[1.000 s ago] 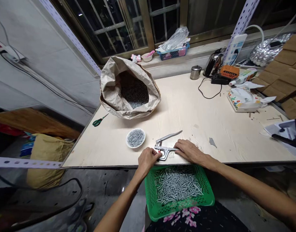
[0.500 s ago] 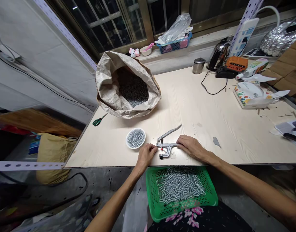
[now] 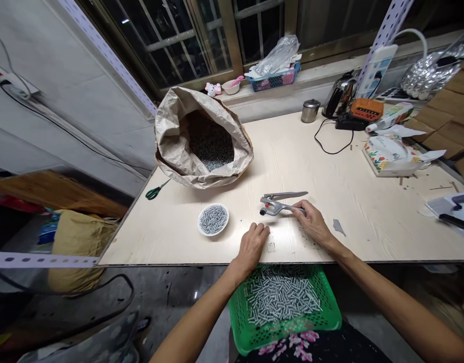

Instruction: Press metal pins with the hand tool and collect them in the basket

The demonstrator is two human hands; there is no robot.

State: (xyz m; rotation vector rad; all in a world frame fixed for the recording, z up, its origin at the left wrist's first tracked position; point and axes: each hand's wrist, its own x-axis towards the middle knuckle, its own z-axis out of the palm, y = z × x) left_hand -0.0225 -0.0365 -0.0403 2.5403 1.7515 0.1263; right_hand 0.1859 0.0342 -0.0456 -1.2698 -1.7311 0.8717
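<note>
My right hand [image 3: 311, 222] is closed around one handle of the grey snap-fastener pliers [image 3: 278, 205], which are raised above the table with the jaw end pointing left. Just below the jaw, my left hand [image 3: 252, 244] rests at the table, its fingers bent and close together. Whatever may be between those fingertips is hidden. To the left stands a white bowl [image 3: 200, 228] filled with small metal pieces [image 3: 214, 218]. Under the table edge, a green basket [image 3: 237, 322] holds many short silvery metal pieces [image 3: 283, 297].
An open sack [image 3: 171, 126] of dark metal pieces stands at the back left, with green-handled scissors [image 3: 153, 193] beside it. A metal canister [image 3: 310, 111], kettle [image 3: 338, 96], orange battery [image 3: 366, 108] and tissue pack [image 3: 391, 151] sit at the back right. A grey scrap [image 3: 338, 227] lies near my right forearm.
The pliers have been lifted and moved away from the table's front edge and to the right by my right hand. My left hand has left the pliers and shifted right.
</note>
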